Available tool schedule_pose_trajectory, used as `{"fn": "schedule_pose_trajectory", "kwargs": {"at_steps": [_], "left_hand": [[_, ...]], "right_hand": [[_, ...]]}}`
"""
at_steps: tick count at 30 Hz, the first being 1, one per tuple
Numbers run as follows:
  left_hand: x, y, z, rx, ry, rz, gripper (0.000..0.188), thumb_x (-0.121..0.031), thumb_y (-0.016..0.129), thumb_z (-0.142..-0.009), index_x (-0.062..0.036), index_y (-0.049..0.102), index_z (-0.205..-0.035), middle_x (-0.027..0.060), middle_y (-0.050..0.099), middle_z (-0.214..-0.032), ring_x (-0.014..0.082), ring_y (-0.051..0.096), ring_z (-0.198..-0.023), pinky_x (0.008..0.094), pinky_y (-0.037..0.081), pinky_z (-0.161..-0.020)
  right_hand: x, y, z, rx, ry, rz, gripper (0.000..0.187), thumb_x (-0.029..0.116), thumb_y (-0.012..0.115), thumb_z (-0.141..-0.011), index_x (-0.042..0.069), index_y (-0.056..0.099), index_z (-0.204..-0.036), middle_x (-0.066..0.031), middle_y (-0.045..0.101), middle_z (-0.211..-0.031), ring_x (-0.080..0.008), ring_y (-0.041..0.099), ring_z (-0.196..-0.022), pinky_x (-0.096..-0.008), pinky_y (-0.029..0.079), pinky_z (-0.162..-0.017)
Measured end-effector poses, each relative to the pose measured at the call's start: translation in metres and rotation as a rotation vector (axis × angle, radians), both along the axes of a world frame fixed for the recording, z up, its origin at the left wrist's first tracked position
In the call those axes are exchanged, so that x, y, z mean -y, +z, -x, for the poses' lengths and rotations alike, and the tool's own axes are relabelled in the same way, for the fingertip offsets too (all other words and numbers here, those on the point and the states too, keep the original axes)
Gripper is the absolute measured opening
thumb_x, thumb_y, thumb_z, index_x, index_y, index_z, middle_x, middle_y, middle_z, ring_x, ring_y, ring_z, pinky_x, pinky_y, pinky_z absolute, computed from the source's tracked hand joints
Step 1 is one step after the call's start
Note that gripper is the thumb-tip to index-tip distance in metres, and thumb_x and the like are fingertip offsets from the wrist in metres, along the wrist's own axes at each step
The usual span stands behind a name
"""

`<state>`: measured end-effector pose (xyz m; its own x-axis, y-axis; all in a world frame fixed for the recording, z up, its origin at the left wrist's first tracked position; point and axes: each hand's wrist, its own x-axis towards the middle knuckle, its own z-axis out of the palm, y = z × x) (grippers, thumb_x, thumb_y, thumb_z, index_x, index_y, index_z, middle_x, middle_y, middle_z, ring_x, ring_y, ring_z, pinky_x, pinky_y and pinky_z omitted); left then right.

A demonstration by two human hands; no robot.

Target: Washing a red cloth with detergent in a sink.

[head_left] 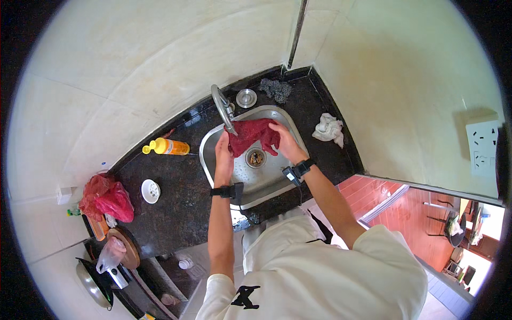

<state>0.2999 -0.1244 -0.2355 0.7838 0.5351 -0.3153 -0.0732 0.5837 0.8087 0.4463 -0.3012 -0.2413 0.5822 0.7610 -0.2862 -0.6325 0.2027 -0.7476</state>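
Observation:
A wet-looking dark red cloth [249, 134] is stretched between my two hands over the steel sink [292, 121]. My left hand [224, 153] grips its left end, close under the spout of the faucet [220, 101]. At the cloth's right end, my right hand [287, 144] has its fingers closed on the fabric. Below the cloth the drain strainer [256, 158] shows, with brownish bits in it. Whether water runs from the spout I cannot tell. A dark band with a small box sits on each wrist.
Left of the sink, a yellow-orange bottle [169, 146] and a small white bowl [151, 191] are on the dark counter [170, 224], with red plastic bags [109, 197] farther left. A steel drain cover [246, 98], a grey mesh scourer [275, 89] and a white cloth [328, 129] lie behind and right.

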Motion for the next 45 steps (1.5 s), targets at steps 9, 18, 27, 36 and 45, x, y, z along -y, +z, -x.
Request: {"fn": "schedule_pose_trajectory", "kwargs": {"at_steps": [9,18,27,36,45], "left_hand": [[0.006,0.005,-0.006,0.199,0.025,0.002,0.033,-0.018,0.057,-0.1,-0.0042,0.056,-0.13,0.004,0.066,-0.121,0.0146,0.059,-0.114,0.0311,0.043,-0.101],[0.009,0.018,0.002,0.24,0.07,0.035,0.037,-0.018,0.059,-0.1,-0.0043,0.054,-0.133,0.0044,0.065,-0.122,0.017,0.061,-0.112,0.0354,0.046,-0.099],[-0.007,0.009,0.023,0.075,0.215,-0.154,0.022,-0.02,0.062,-0.099,-0.0056,0.062,-0.116,0.0011,0.067,-0.112,0.011,0.061,-0.1,0.028,0.044,-0.096],[-0.022,-0.005,0.029,0.029,0.173,-0.277,0.015,-0.014,0.065,-0.096,-0.0057,0.061,-0.108,-0.0007,0.066,-0.099,0.0069,0.059,-0.092,0.0233,0.045,-0.084],[-0.006,0.018,0.016,0.168,0.139,-0.153,0.03,0.0,0.059,-0.095,-0.0027,0.056,-0.125,0.0033,0.064,-0.11,0.0118,0.06,-0.1,0.028,0.047,-0.094]], "right_hand": [[0.006,0.022,-0.001,-0.214,0.005,-0.229,0.055,0.033,0.042,-0.095,0.002,0.045,-0.141,-0.0091,0.054,-0.14,-0.023,0.053,-0.126,-0.0391,0.039,-0.108],[-0.001,0.014,0.002,-0.197,0.116,-0.289,0.061,0.03,0.038,-0.094,0.0,0.038,-0.148,-0.0109,0.049,-0.146,-0.0241,0.05,-0.13,-0.0384,0.035,-0.112],[-0.014,0.027,0.002,0.415,0.082,0.288,0.048,0.029,0.07,-0.093,0.0,0.059,-0.13,-0.0067,0.066,-0.122,-0.0147,0.061,-0.109,-0.0284,0.047,-0.097],[-0.012,0.003,-0.008,0.545,0.085,0.173,0.035,0.026,0.068,-0.095,0.0,0.064,-0.118,-0.0063,0.069,-0.11,-0.0142,0.063,-0.103,-0.0288,0.049,-0.093],[0.011,0.032,-0.008,0.754,-0.037,0.154,0.035,-0.005,0.066,-0.082,0.004,0.065,-0.115,-0.0041,0.067,-0.11,-0.0153,0.062,-0.108,-0.0282,0.048,-0.094]]}}
